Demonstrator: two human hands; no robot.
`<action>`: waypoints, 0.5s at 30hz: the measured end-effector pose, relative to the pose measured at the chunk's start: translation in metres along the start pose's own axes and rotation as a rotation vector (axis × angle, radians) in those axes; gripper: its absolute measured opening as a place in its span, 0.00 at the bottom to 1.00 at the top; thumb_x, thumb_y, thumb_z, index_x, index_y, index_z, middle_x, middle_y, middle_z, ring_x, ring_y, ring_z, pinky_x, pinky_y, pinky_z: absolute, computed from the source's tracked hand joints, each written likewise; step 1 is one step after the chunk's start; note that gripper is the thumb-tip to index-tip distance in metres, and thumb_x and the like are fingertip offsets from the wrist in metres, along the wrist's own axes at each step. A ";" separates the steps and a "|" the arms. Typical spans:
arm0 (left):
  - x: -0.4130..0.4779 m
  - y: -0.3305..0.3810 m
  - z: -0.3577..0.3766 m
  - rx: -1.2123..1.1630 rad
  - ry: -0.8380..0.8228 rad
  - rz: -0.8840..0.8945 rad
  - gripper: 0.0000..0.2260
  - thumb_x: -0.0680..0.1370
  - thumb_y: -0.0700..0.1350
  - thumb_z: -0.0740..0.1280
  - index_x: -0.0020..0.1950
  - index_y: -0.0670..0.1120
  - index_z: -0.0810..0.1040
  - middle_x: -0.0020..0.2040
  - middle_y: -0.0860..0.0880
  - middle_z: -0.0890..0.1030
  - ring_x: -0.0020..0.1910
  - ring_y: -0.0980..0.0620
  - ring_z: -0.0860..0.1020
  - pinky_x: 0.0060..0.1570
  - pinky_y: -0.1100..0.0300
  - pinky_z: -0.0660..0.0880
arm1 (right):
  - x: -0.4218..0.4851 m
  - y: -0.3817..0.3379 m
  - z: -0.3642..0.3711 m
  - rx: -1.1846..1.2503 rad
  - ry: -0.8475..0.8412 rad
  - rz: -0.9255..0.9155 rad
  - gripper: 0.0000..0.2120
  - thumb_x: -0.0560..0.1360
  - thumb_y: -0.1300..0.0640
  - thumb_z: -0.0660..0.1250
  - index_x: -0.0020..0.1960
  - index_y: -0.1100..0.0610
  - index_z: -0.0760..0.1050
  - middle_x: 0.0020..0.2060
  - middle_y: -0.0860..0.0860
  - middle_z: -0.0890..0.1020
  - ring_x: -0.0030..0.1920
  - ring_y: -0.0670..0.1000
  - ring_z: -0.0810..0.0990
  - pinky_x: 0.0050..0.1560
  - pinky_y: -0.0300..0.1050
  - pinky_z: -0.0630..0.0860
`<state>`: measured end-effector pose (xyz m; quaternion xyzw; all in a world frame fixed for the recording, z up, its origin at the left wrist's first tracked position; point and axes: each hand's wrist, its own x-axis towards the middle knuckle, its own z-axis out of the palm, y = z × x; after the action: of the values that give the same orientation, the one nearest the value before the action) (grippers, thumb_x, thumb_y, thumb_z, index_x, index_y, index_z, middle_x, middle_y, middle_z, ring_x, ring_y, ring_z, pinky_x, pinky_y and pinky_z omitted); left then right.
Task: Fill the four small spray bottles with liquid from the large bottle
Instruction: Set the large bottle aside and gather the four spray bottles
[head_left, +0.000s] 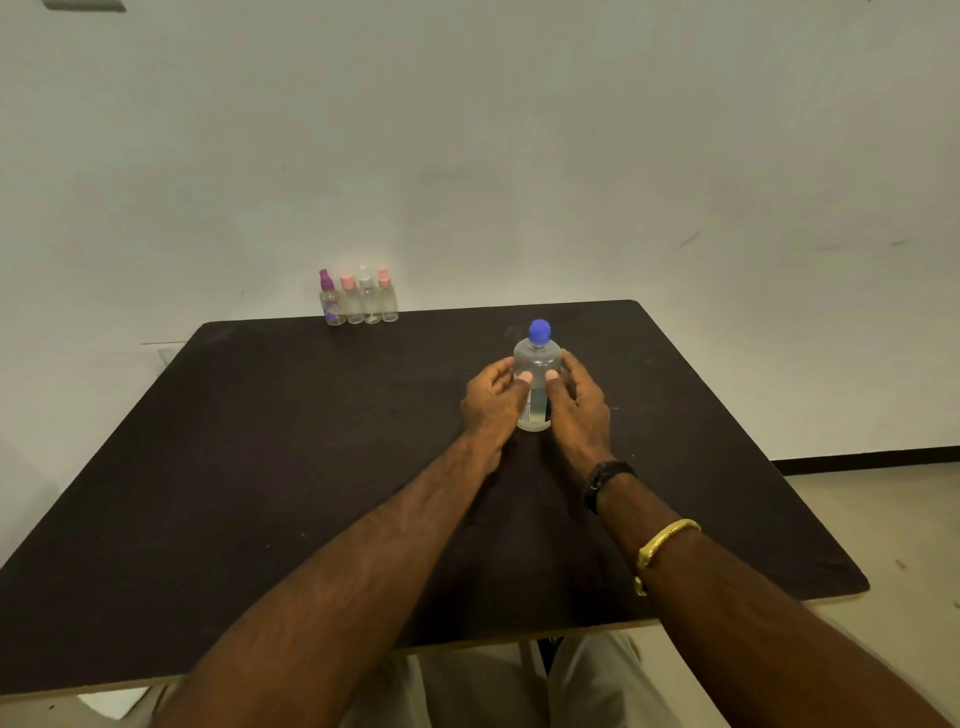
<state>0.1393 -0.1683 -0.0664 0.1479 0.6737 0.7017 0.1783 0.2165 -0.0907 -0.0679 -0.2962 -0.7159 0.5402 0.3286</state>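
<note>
A large clear bottle (537, 364) with a blue cap (540, 331) stands upright on the dark table (260, 467), right of centre. My left hand (491, 402) holds its left side and my right hand (579, 405) holds its right side, thumbs pressed on the front. Several small clear spray bottles stand in a row at the table's far edge: a purple-topped one (329, 299), a pink-topped one (351, 301), a white-topped one (369, 296) and another pink-topped one (387, 296). All have their tops on.
A pale wall rises right behind the table. The table's right edge drops off to a light floor (883, 519). My right forearm wears a black band (605, 480) and a gold bangle (662, 545). My lap shows below the near edge.
</note>
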 end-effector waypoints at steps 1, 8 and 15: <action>0.000 -0.001 0.000 -0.004 -0.004 0.001 0.21 0.80 0.42 0.72 0.72 0.44 0.75 0.66 0.45 0.81 0.62 0.49 0.81 0.64 0.48 0.79 | 0.000 0.001 0.000 -0.002 0.001 0.003 0.22 0.83 0.51 0.62 0.76 0.49 0.68 0.70 0.49 0.77 0.69 0.51 0.75 0.71 0.57 0.73; -0.002 0.001 0.004 -0.016 0.005 -0.013 0.22 0.79 0.44 0.73 0.72 0.43 0.75 0.65 0.44 0.82 0.62 0.48 0.82 0.64 0.46 0.79 | 0.001 -0.004 -0.002 -0.047 0.015 0.007 0.23 0.84 0.52 0.61 0.78 0.51 0.65 0.72 0.52 0.74 0.71 0.54 0.73 0.73 0.56 0.71; -0.014 0.029 -0.008 0.153 0.157 0.141 0.16 0.82 0.46 0.67 0.69 0.43 0.79 0.60 0.47 0.83 0.58 0.52 0.81 0.59 0.60 0.77 | -0.001 -0.030 0.004 -0.134 0.161 -0.140 0.25 0.82 0.55 0.63 0.77 0.54 0.65 0.73 0.54 0.72 0.73 0.54 0.71 0.73 0.56 0.69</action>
<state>0.1464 -0.1825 -0.0376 0.1526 0.7252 0.6684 0.0632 0.2122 -0.1005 -0.0401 -0.3093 -0.7404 0.4415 0.4015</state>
